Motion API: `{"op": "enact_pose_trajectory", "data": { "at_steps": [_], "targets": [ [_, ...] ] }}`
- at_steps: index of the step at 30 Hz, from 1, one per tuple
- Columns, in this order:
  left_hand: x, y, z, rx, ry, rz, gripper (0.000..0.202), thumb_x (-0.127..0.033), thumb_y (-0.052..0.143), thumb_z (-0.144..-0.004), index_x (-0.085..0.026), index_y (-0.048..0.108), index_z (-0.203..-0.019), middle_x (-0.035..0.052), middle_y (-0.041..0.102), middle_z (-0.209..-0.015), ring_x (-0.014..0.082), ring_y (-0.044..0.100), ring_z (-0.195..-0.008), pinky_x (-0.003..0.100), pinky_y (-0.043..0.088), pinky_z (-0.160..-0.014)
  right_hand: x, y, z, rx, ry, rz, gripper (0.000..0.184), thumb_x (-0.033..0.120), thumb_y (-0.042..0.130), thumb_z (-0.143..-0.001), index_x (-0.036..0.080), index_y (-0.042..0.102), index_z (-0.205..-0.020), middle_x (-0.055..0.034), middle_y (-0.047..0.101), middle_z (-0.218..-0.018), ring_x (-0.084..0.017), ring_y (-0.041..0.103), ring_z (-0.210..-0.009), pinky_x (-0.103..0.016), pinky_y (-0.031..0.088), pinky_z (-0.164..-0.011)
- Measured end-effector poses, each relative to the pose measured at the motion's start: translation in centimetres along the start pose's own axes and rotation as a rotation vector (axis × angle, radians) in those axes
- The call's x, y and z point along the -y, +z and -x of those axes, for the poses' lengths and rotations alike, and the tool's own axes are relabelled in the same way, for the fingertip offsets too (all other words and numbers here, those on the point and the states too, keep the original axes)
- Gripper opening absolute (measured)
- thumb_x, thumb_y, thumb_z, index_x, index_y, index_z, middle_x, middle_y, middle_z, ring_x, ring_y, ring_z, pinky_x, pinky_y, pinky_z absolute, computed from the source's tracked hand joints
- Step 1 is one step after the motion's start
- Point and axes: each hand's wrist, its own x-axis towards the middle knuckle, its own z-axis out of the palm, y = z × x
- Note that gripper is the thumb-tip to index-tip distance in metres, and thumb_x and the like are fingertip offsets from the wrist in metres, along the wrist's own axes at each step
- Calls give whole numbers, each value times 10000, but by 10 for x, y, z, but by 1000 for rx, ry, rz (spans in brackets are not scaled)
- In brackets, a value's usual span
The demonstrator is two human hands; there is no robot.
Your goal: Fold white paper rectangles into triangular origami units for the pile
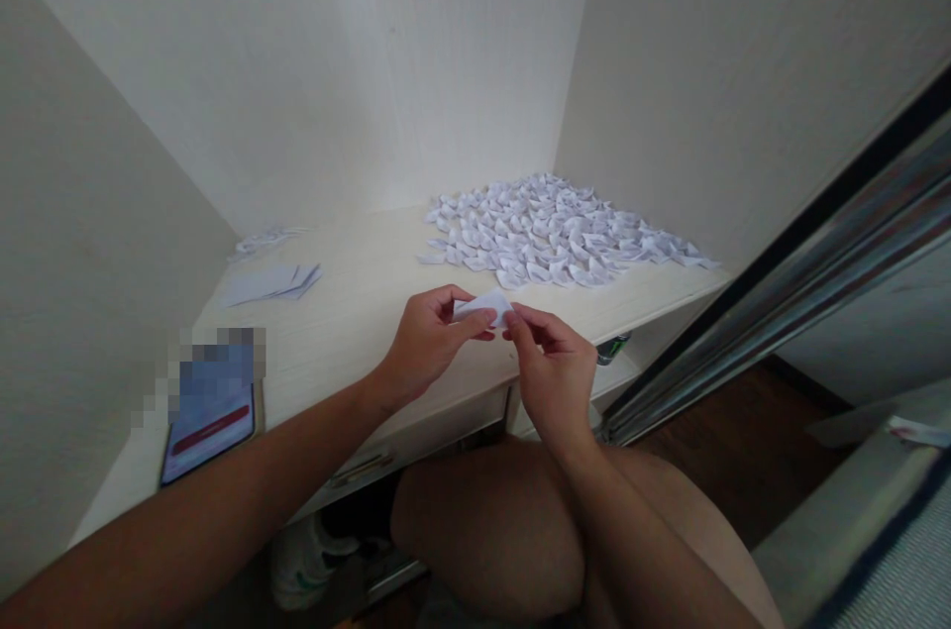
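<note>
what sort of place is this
Likely a room in a home, at a desk nook: a pale desktop boxed in by walls on three sides, a drawer underneath, and what looks like a wooden floor beyond, at lower right.

The left hand (425, 344) and right hand (556, 369) nearly meet, both pinching, with the forearms (286, 461) angled inward

Pale walls (475, 45) box in a cream desk (357, 262); dim brown floor (743, 421), apparently wood
</note>
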Motion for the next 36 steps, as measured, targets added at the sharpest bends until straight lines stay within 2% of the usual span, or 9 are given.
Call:
{"op": "enact_pose_trajectory", "data": {
  "at_steps": [4, 7, 12, 19, 24, 28, 31, 36],
  "targets": [
    [1, -2, -2, -34, 21, 15, 334, -356, 900, -679, -120, 672, -740, 44, 754, -736, 168, 716, -652, 335, 642, -679, 3, -4, 0, 63, -37, -42, 208, 375, 678, -886, 222, 817, -907, -41, 763, -801, -180, 650, -712, -331, 515, -701],
    [1, -1, -3, -40, 15, 48, 322, -331, 898, -673, -117, 663, -722, 44, 752, -713, 159, 709, -624, 318, 638, -653, 3, -10, -6, 137, 58, -162, 242, 416, 677, -887, 223, 822, -877, -20, 712, -701, -162, 597, -662, -317, 469, -657],
    [-1, 0, -4, 13, 24, 108, 320, -325, 905, -653, -125, 661, -706, 17, 735, -693, 130, 681, -618, 313, 658, -647, 4, -16, -15, 203, 271, -321, 196, 382, 853, -707, 232, 818, -830, -4, 698, -661, -138, 555, -617, -295, 409, -606],
    [2, -2, -6, 62, 28, 90, 355, -378, 904, -660, -128, 665, -741, 35, 753, -773, 136, 701, -640, 310, 655, -645, 8, -19, -19, 231, 325, -284, 300, 401, 932, -591, 221, 793, -787, -16, 719, -689, -147, 573, -622, -292, 418, -591],
    [1, -3, -6, 69, 17, 87, 361, -370, 905, -660, -124, 653, -740, 49, 757, -768, 154, 719, -615, 300, 639, -615, 12, -23, -21, 285, 390, -353, 334, 512, 881, -662, 210, 773, -754, -17, 668, -646, -135, 542, -590, -282, 409, -569],
    [-2, -3, -5, 83, 11, 79, 345, -337, 913, -644, -117, 659, -725, 48, 750, -714, 156, 715, -574, 265, 603, -557, 9, -27, -23, 369, 449, -359, 343, 488, 906, -639, 204, 745, -746, -2, 647, -626, -128, 537, -586, -267, 393, -570],
    [-2, -2, -5, 87, 4, 71, 328, -309, 918, -630, -120, 660, -705, 35, 742, -689, 149, 707, -562, 261, 604, -552, 7, -30, -24, 398, 359, -201, 343, 518, 853, -706, 199, 740, -763, -5, 655, -634, -134, 534, -590, -275, 391, -583],
    [1, -3, -6, 82, -7, 51, 297, -267, 911, -629, -121, 663, -702, 21, 729, -677, 130, 693, -562, 253, 613, -566, 8, -28, -24, 401, 63, 119, 351, 512, 714, -839, 196, 677, -690, -14, 654, -650, -152, 554, -614, -283, 399, -596]
  ]
}}
